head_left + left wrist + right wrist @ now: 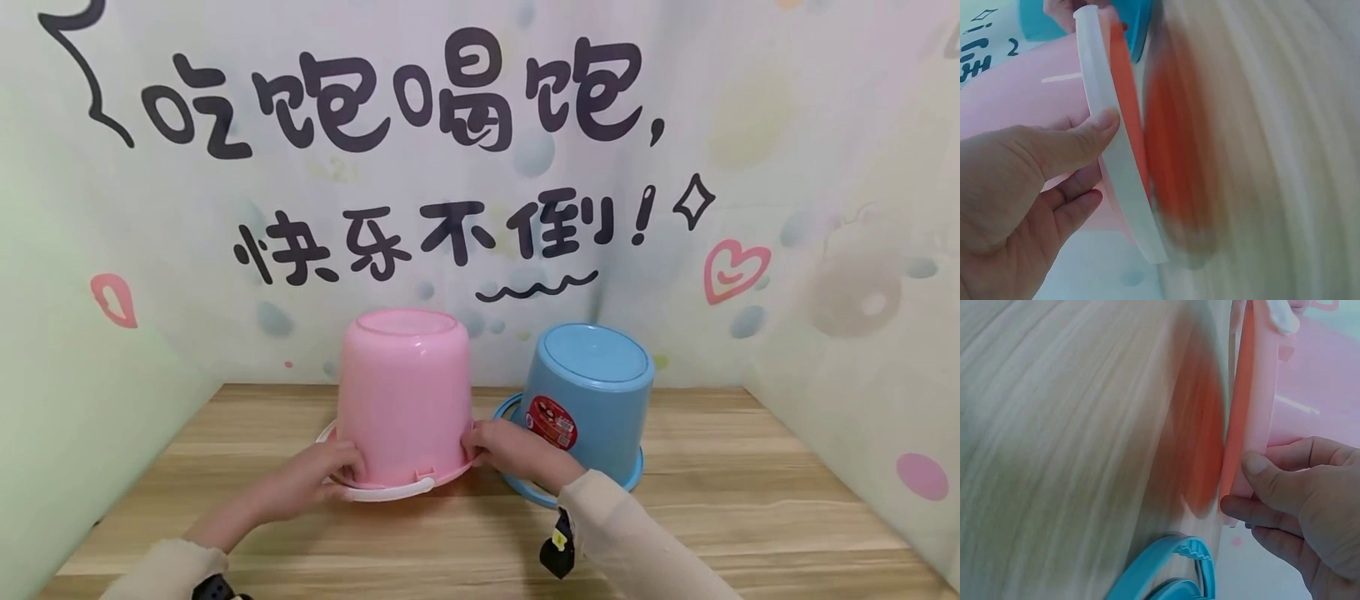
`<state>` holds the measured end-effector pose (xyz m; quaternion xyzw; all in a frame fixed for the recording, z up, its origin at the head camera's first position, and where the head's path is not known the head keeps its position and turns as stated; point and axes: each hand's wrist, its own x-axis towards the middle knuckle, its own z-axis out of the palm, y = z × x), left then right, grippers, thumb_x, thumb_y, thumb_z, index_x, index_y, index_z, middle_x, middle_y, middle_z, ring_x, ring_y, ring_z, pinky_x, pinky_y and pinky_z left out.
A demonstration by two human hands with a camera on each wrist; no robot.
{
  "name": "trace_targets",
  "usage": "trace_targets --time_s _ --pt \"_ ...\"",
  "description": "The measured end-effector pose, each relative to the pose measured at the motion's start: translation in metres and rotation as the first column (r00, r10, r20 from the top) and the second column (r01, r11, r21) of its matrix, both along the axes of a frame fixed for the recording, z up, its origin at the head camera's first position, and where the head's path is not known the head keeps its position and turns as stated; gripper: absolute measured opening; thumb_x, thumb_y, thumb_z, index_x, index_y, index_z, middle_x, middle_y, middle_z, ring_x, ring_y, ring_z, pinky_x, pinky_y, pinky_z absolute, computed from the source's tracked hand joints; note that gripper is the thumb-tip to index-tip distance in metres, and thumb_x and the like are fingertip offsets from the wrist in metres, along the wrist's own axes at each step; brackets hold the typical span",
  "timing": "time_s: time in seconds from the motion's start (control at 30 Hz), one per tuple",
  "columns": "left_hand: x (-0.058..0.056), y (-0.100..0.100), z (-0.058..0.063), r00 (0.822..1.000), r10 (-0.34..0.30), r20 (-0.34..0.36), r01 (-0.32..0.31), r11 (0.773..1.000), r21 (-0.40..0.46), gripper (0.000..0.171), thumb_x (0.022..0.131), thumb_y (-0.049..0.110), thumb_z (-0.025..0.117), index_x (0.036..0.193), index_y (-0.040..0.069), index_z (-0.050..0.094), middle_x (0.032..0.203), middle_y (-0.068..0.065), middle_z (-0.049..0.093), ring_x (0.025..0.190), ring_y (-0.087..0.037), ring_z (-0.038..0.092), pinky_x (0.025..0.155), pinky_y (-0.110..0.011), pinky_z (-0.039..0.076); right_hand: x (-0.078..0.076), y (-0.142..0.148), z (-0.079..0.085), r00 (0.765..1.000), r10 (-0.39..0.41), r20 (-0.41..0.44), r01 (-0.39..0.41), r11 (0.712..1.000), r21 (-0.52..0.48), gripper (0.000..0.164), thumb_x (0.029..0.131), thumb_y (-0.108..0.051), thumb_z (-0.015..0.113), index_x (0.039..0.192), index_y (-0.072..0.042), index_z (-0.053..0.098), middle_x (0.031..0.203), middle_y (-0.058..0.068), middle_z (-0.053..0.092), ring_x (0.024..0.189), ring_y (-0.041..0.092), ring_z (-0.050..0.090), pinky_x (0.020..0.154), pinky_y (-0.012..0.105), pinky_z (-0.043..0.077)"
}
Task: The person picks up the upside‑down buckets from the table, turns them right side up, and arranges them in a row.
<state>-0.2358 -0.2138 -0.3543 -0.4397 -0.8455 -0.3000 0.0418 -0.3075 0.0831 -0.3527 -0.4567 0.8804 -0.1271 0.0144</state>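
Note:
An upside-down pink bucket (pixel 405 392) is held by its rim between both hands, its near edge a little off the table. My left hand (pixel 318 475) grips the rim on the left; in the left wrist view its thumb lies on the white handle (pixel 1100 75). On the right side, my right hand (pixel 517 450) pinches the rim, thumb on the outer edge in the right wrist view. Just behind the right hand stands a blue bucket (pixel 600 392), also upside down, with a red label (pixel 552 422) and a blue handle (pixel 1154 565) resting around its base.
Both buckets are on a wood-grain table (pixel 720 508). A pale printed backdrop (pixel 450 175) with black lettering rises behind the table, and light walls stand at the left and right. A dark strap device (pixel 557 546) sits on the right wrist.

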Motion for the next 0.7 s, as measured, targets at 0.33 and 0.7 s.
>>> trace_targets --time_s 0.33,0.7 --pt "-0.002 -0.008 0.039 0.995 0.02 0.102 -0.01 0.996 -0.091 0.016 0.081 0.01 0.067 0.087 0.012 0.053 0.086 0.007 0.05 0.082 -0.011 0.048 0.072 -0.029 0.047 0.006 0.004 0.025 0.998 0.027 0.064 -0.024 0.998 -0.061 0.011 0.086 -0.009 0.062 0.078 -0.014 0.057 0.076 -0.003 0.057 0.071 0.008 0.048 0.064 0.016 0.044" --pt "-0.005 -0.005 0.075 0.985 -0.025 0.173 0.029 0.999 -0.015 0.011 0.085 0.015 0.064 0.09 0.013 0.055 0.083 0.005 0.052 0.078 -0.012 0.049 0.069 -0.026 0.044 0.012 0.015 0.068 0.997 -0.051 0.066 0.055 0.996 -0.067 0.012 0.088 -0.008 0.061 0.086 -0.02 0.058 0.084 -0.001 0.059 0.079 0.011 0.051 0.07 0.02 0.046"
